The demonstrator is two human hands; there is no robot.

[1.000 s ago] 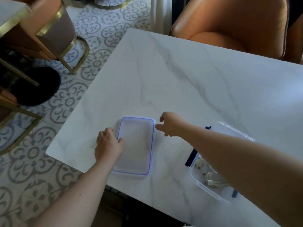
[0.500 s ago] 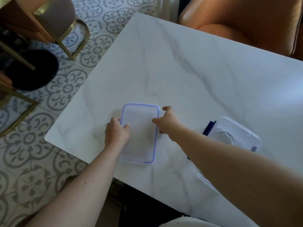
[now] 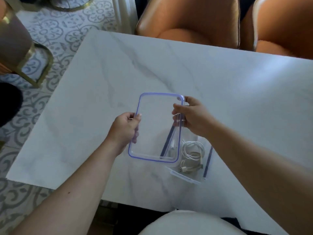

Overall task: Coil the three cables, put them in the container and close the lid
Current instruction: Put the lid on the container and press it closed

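The clear rectangular plastic lid with a blue rim [image 3: 155, 128] was held above the white marble tabletop [image 3: 220, 82]; the fingers of the left hand [image 3: 125, 129] curled round its left edge; the right hand [image 3: 193, 117] pinched its right edge; under its right side stood the clear plastic container [image 3: 184, 178], with coiled white cables [image 3: 192, 155] inside.

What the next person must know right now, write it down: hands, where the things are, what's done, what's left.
Hands: the left hand grips the lid by its left long edge; the right hand pinches its right edge near the far corner.
The lid is held off the table, overlapping the left side of the container.
The container stands open on the table with coiled white cables inside; their count is unclear.
Done: cables coiled and in.
Left: seat the lid on the container and close it.
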